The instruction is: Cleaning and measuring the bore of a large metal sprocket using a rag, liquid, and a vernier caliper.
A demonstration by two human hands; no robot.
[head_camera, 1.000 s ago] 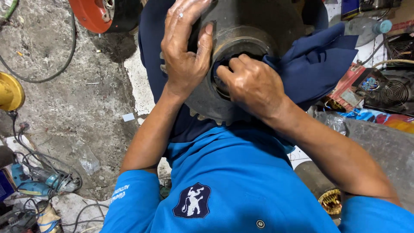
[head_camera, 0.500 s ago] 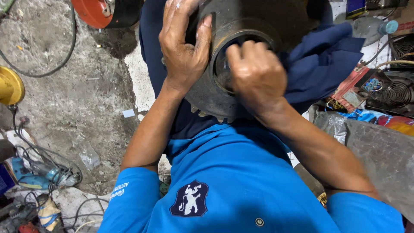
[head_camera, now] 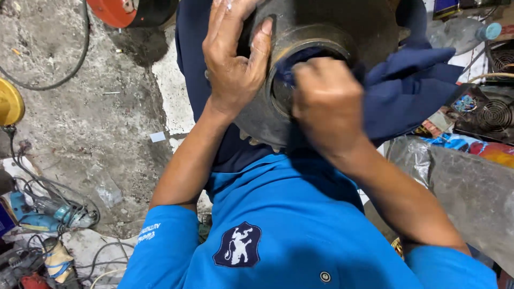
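A large, dark, rusty round metal part [head_camera: 321, 32] with a circular opening rests in my lap. My left hand [head_camera: 233, 59] grips its left rim, fingers spread over the edge. My right hand [head_camera: 326, 104] is closed on a dark blue cloth [head_camera: 412, 91] and presses it into the opening, covering most of the hole. The rest of the cloth hangs off to the right of the part. My blue shirt [head_camera: 278, 225] fills the lower part of the view.
Concrete floor [head_camera: 80, 118] lies to the left with black cables, a yellow disc [head_camera: 8, 104], a blue power tool [head_camera: 37, 214] and an orange-red object [head_camera: 118, 10] at the top. A plastic bottle [head_camera: 463, 32], a fan grille [head_camera: 492, 115] and clutter sit at right.
My right hand has pushed deeper over the opening, now closed into a fist on the cloth and covering the hole. The left hand stays on the rim.
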